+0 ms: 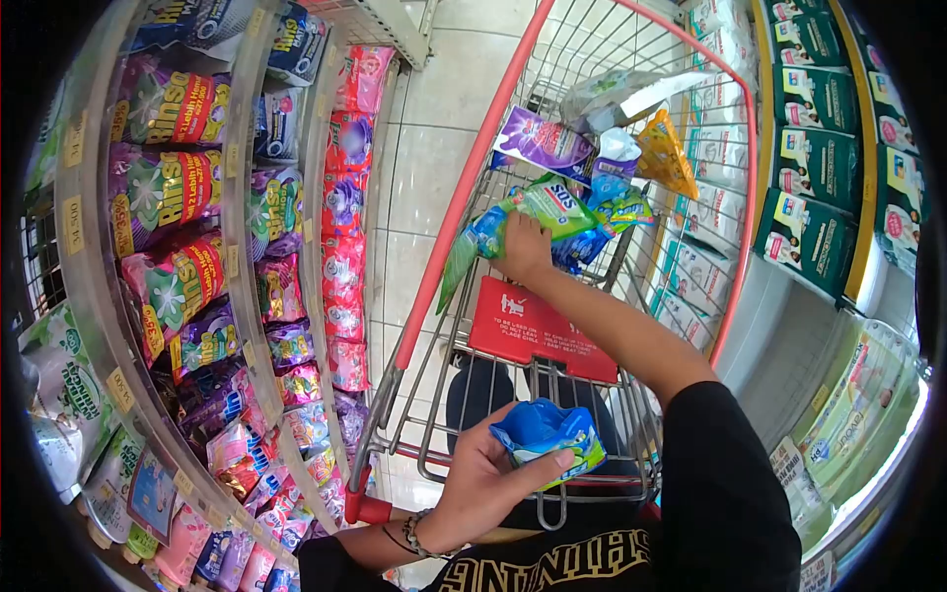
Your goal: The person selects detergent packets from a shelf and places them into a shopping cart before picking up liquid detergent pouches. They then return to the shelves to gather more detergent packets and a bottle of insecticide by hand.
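My left hand (478,488), with a bracelet at the wrist, grips a blue and green packet (552,444) near my body, above the cart's handle end. The thumb presses across the packet's front. Inside the cart, my right hand (523,247) has its fingers curled over a green SOS pouch (557,205); the fingertips are partly hidden. A blue and green pack (483,232) lies against that hand on its left. Beyond it rest a purple pack (545,141), a white-and-purple pack (619,150) and a yellow-orange bag (667,156).
The wire shopping cart (434,237) has red rails and a red seat panel (533,331). Left of it stand shelves of detergent pouches (178,187) and pink packs (345,266). Shelves of green diaper packs (811,163) line the right. Tiled floor (419,148) shows between cart and left shelf.
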{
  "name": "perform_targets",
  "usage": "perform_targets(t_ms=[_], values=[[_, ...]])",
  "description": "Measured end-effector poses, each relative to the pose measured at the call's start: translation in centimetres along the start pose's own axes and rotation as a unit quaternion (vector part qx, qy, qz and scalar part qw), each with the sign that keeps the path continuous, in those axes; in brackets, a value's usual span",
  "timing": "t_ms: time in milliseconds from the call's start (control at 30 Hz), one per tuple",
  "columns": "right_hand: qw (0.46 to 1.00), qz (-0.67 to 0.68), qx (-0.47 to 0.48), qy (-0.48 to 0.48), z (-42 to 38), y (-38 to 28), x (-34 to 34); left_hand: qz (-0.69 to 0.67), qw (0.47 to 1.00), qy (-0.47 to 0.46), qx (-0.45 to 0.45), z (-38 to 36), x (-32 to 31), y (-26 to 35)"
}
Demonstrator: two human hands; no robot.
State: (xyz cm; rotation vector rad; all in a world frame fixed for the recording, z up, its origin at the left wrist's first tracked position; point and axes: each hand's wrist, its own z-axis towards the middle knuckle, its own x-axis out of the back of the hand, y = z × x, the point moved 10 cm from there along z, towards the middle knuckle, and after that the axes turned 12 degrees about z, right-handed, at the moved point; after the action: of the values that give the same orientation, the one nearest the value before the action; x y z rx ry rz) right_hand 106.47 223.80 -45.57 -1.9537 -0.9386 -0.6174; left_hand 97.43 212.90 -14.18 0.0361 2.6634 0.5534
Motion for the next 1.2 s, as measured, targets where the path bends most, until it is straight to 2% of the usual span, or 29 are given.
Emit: perform_targets(t_ms=[33,100,167,233,267,367,400,433,500,567,633,700,767,833,867,900,933,967,1033,1100,1133,1200], values=[[1.0,0.004,-0.004,-0.004,0.1,0.5,-1.0,0.002,1.0,0.003,0.007,0.0,0.1,-0.1],[0.988,0.137,-0.058,-0.043,1.2,3.0,-3.3,0.026,1.0,-0.002,0.011,0.1,0.0,-0.1],[0.991,0.132,-0.031,-0.011,1.8,3.5,-1.1,0.023,1.0,-0.007,0.018,0.0,-0.2,-0.2],[0.969,0.194,0.013,-0.154,3.1,4.4,-1.3,0.019,1.0,-0.014,0.02,0.0,-0.5,-0.2],[0.968,0.17,0.002,-0.185,3.5,5.1,-0.7,0.031,0.999,-0.024,0.013,0.0,-0.8,0.0],[0.956,0.201,-0.042,-0.208,3.9,8.3,0.7,0.06,0.997,-0.054,0.007,0.1,-1.6,0.0],[0.946,0.257,-0.057,-0.19,3.5,8.7,1.9,0.074,0.995,-0.073,0.01,0.2,-2.0,-0.3],[0.946,0.257,-0.057,-0.188,3.0,8.1,3.7,0.075,0.994,-0.074,0.01,0.3,-2.0,-0.4],[0.927,0.267,0.018,-0.264,1.3,4.7,7.3,0.012,0.998,-0.06,0.022,0.4,-1.8,-0.7],[0.956,0.177,0.157,-0.172,-1.2,-1.2,15.5,0.017,0.999,-0.037,-0.019,0.8,-1.2,0.2],[0.895,0.312,0.291,-0.132,-4.4,-5.4,21.5,-0.038,0.999,0.025,-0.027,0.9,-0.4,1.1],[0.857,0.205,0.472,-0.041,-9.9,-10.5,28.0,-0.04,0.994,0.068,-0.072,1.2,0.7,1.8],[0.853,0.23,0.466,-0.058,-14.5,-13.8,31.5,-0.08,0.993,0.076,-0.052,1.4,1.4,1.5],[0.827,0.319,0.455,-0.084,-17.6,-15.2,31.9,-0.104,0.992,0.064,-0.045,1.4,1.5,1.2],[0.819,0.32,0.456,-0.136,-18.7,-15.2,30.6,-0.201,0.98,0.007,-0.016,1.4,0.5,0.8],[0.818,0.321,0.457,-0.137,-19.5,-15.2,30.0,-0.293,0.955,-0.051,0.014,1.2,-0.6,0.6],[0.815,0.321,0.448,-0.177,-20.2,-15.4,28.5,-0.321,0.944,-0.071,0.02,0.7,-1.2,1.3],[0.81,0.32,0.441,-0.215,-20.8,-15.7,27.4,-0.317,0.945,-0.071,0.019,0.7,-1.2,1.2],[0.795,0.348,0.427,-0.253,-21.0,-16.3,28.0,-0.128,0.991,-0.01,-0.028,0.9,-0.1,0.9],[0.75,0.431,0.366,-0.343,-20.8,-16.2,28.0,-0.129,0.992,0.01,-0.001,1.0,0.3,0.7],[0.727,0.525,0.336,-0.288,-18.7,-15.2,28.5,-0.103,0.994,0.012,-0.01,0.9,0.2,1.0],[0.747,0.596,0.18,-0.234,-12.8,-10.0,23.1,-0.076,0.997,0.011,-0.02,0.8,-0.1,1.1]])
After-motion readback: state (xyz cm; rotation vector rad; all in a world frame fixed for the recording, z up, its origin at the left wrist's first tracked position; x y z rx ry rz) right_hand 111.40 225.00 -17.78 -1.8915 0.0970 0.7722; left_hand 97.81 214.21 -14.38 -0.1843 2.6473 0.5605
